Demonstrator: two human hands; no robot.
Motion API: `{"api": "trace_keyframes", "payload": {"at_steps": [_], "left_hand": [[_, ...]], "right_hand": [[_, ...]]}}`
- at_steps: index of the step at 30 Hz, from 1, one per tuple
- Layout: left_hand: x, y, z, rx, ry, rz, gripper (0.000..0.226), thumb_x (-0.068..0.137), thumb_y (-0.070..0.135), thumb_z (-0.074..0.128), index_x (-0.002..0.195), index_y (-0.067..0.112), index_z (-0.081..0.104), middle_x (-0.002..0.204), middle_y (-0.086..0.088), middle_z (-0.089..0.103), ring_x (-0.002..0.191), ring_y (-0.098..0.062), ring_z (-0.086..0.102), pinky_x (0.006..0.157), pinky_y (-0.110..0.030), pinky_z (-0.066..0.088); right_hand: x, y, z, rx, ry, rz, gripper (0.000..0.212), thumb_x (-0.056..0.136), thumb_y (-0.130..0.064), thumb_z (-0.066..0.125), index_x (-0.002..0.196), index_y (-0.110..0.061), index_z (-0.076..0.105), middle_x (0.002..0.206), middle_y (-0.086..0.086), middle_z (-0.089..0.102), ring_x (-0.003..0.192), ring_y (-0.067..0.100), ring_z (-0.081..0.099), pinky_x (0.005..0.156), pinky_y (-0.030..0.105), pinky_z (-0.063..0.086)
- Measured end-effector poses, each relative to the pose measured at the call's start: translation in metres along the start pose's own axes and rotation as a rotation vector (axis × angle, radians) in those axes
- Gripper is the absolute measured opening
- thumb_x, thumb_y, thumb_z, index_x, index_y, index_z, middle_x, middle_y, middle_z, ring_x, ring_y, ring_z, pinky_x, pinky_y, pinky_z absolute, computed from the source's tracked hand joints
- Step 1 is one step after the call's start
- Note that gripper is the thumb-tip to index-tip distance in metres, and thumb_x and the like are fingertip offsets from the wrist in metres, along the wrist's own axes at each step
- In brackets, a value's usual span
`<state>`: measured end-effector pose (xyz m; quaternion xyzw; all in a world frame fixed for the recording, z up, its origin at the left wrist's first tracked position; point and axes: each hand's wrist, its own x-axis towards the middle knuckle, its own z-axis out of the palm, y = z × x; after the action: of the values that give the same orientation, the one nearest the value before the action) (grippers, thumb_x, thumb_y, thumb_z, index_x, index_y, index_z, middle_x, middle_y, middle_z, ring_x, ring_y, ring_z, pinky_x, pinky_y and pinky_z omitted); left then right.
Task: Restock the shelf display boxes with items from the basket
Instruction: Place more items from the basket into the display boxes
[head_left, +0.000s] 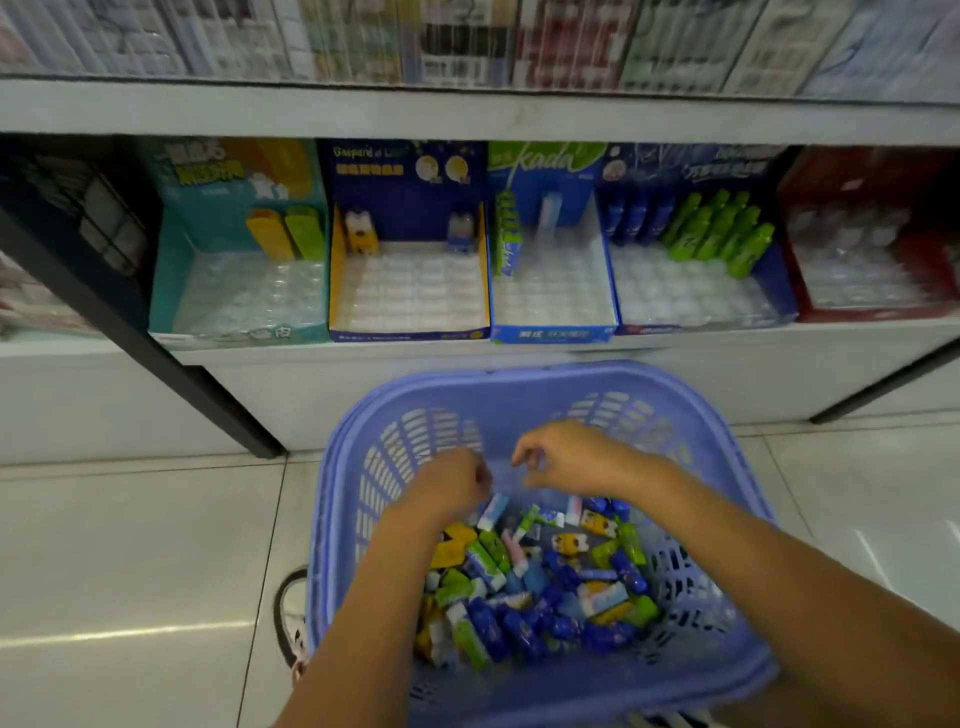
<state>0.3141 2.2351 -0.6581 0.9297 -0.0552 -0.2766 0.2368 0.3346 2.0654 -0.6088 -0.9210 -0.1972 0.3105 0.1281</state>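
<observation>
A blue plastic basket (737, 467) stands on the floor below the shelf, holding several small packets (545, 587) in blue, green, yellow and white. Both of my hands hover over the far part of the basket. My left hand (452, 486) has its fingers curled, and a white and blue packet (493, 512) pokes out just under them; whether it grips the packet is unclear. My right hand (566, 457) hangs with loosely curled fingers and nothing in it. On the shelf stand a teal display box (171, 291), a navy and yellow box (410, 332), a blue box (550, 332) and a dark blue box (779, 291), each mostly bare.
A red display box (795, 280) sits at the shelf's right end. A black shelf post (130, 332) slants down on the left, another post (883, 384) on the right. A shoe (293, 618) shows beside the basket on the tiled floor (130, 571).
</observation>
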Motion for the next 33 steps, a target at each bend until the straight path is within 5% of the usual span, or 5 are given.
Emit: {"api": "trace_keyframes", "payload": {"at_steps": [7, 16, 19, 23, 33], "left_hand": [[0.022, -0.028, 0.082, 0.082, -0.222, -0.109, 0.036, 0.096, 0.007, 0.043, 0.131, 0.008, 0.050, 0.123, -0.019, 0.059, 0.107, -0.034, 0.057, 0.081, -0.038, 0.045], [0.061, -0.034, 0.105, 0.165, 0.025, -0.031, 0.027, 0.097, 0.024, 0.045, 0.117, 0.012, 0.060, 0.122, -0.013, 0.061, 0.109, -0.028, 0.056, 0.094, -0.036, 0.042], [0.075, -0.030, 0.116, 0.357, -0.029, -0.080, 0.041, 0.093, 0.031, 0.052, 0.127, 0.008, 0.052, 0.133, -0.013, 0.048, 0.125, -0.029, 0.042, 0.104, -0.035, 0.034], [0.084, -0.026, 0.122, 0.313, 0.043, -0.141, 0.049, 0.091, 0.040, 0.054, 0.127, 0.007, 0.054, 0.133, -0.012, 0.045, 0.127, -0.030, 0.038, 0.106, -0.036, 0.029], [0.047, 0.026, 0.044, -0.818, 0.046, -0.066, 0.016, 0.088, 0.014, 0.063, 0.071, 0.014, 0.064, 0.075, -0.014, 0.061, 0.073, -0.021, 0.055, 0.070, -0.035, 0.045]], "right_hand": [[0.062, 0.038, 0.113, -0.119, -0.047, 0.349, 0.046, 0.092, 0.002, 0.047, 0.137, -0.011, 0.046, 0.131, 0.010, 0.048, 0.114, 0.019, 0.050, 0.084, 0.023, 0.035], [0.048, 0.069, 0.098, 0.490, -0.158, 0.386, 0.030, 0.092, -0.017, 0.059, 0.065, -0.010, 0.047, 0.073, 0.011, 0.043, 0.072, 0.021, 0.051, 0.068, 0.036, 0.051], [0.033, 0.078, 0.071, 0.938, -0.122, 0.390, 0.005, 0.090, -0.004, 0.060, 0.092, 0.000, 0.059, 0.084, 0.014, 0.049, 0.072, 0.016, 0.056, 0.071, 0.029, 0.056], [0.009, 0.080, 0.044, 1.211, -0.062, 0.343, 0.037, 0.090, -0.005, 0.060, 0.125, 0.001, 0.052, 0.105, 0.009, 0.059, 0.079, 0.019, 0.063, 0.061, 0.021, 0.055], [-0.026, 0.052, 0.005, 1.237, 0.277, 0.201, 0.025, 0.089, -0.005, 0.061, 0.113, 0.000, 0.063, 0.071, 0.000, 0.064, 0.058, 0.007, 0.053, 0.056, 0.018, 0.043]]}}
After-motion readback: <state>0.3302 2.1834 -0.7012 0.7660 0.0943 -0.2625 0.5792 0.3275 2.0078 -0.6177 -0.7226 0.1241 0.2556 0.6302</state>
